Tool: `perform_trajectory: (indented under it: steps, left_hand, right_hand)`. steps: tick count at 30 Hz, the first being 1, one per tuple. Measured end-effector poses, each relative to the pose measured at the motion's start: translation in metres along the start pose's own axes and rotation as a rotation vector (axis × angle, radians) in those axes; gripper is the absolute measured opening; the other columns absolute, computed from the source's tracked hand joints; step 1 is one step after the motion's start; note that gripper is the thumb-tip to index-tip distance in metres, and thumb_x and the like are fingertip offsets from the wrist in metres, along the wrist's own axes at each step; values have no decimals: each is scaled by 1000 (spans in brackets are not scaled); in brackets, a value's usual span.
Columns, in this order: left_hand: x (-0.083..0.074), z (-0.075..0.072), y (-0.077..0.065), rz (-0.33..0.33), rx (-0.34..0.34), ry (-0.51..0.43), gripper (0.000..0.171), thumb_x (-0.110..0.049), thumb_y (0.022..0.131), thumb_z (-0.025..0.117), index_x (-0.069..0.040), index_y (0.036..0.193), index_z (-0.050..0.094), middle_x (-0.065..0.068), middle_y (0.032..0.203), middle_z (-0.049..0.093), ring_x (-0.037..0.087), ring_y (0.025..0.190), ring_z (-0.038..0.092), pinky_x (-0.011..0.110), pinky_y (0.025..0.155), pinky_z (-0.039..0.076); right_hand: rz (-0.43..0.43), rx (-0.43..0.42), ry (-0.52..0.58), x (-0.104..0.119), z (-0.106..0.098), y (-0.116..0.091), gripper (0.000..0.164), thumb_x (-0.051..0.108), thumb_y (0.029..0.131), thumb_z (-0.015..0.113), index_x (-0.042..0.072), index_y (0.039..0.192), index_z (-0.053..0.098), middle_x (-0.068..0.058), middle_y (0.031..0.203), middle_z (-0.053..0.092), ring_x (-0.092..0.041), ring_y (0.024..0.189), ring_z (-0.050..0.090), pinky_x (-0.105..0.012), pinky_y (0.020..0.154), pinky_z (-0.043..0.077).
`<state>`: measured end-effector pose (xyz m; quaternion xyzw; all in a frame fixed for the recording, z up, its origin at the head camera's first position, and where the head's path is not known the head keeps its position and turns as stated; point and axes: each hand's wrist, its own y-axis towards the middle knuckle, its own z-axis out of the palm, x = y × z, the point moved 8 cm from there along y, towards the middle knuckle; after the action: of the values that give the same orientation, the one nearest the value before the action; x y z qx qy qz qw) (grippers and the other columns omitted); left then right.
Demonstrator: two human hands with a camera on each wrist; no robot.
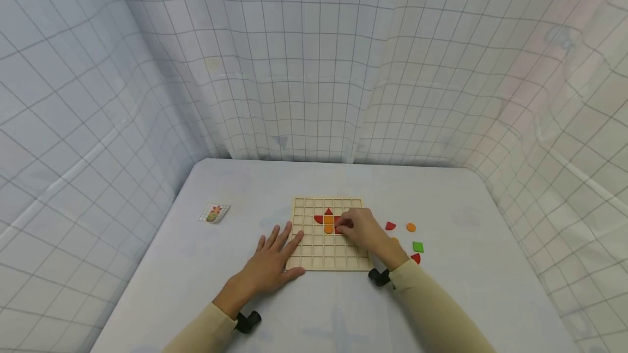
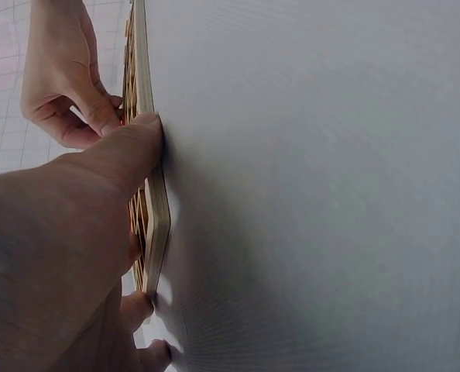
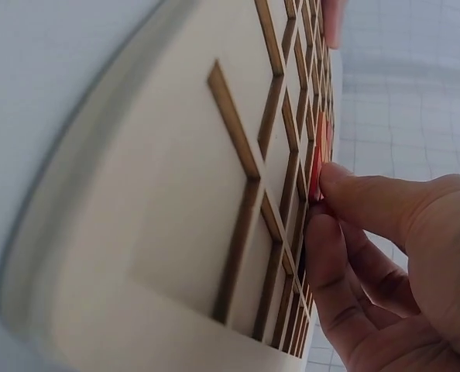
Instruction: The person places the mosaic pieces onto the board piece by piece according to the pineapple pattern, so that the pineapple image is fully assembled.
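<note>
A wooden grid board [image 1: 314,251] lies flat on the table. Set in its cells are orange pieces [image 1: 328,229], a red triangle [image 1: 328,212] and a red rounded piece [image 1: 318,219]. My left hand [image 1: 267,266] rests with spread fingers over the board's left edge and near corner; in the left wrist view its thumb [image 2: 129,151] presses the board's side. My right hand [image 1: 360,227] is over the right half, thumb and fingertips pinching a red piece [image 3: 317,174] down at a cell. The fingers hide part of that piece, so its full shape cannot be seen.
Right of the board lie loose pieces: a red quarter-circle [image 1: 390,226], an orange disc [image 1: 411,227], a green square [image 1: 417,247] and another red piece [image 1: 416,258]. A small picture card [image 1: 214,212] with a gridded flower design lies at the left. Gridded curtains [image 1: 314,70] surround the table.
</note>
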<state>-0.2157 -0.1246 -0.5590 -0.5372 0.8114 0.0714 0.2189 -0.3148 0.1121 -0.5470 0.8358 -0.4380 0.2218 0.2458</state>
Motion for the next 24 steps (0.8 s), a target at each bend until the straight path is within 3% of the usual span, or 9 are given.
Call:
perform_trajectory:
  steps: [4,9,16,24]
  left_hand:
    - [1,1,0,4,-1,4,93,-57,110,77,-19,185,36,20,196,19,55,181,18,85,139,20]
    - [1,1,0,8,-6,-2,93,-56,110,77,-19,185,36,21,196,20,56,181,18,85,139,20]
    - [0,0,-1,3,-7,-4,92,-55,110,78,-19,184,37,21,196,20,56,181,18,85,139,20]
    - [2,3,0,3,-4,-4,92,-57,111,76,-20,185,36,20,196,19,55,181,17,85,139,20]
  right_hand:
    - [11,-13,-5,0,-5,-3,6,14,106,88,9,107,90,-2,103,85,-9,91,74,-31,86,67]
    - [101,-21,-34,2,-22,-10,7,11,104,90,6,108,90,-4,105,84,-13,91,75,-31,85,67]
    - [159,-45,-41,-18,-41,-22,9,10,104,89,7,113,90,-5,105,82,-11,90,72,-29,83,64]
    - [165,-88,-99,-46,-60,-42,12,9,102,90,7,114,90,-7,107,82,-17,92,78,-31,80,65]
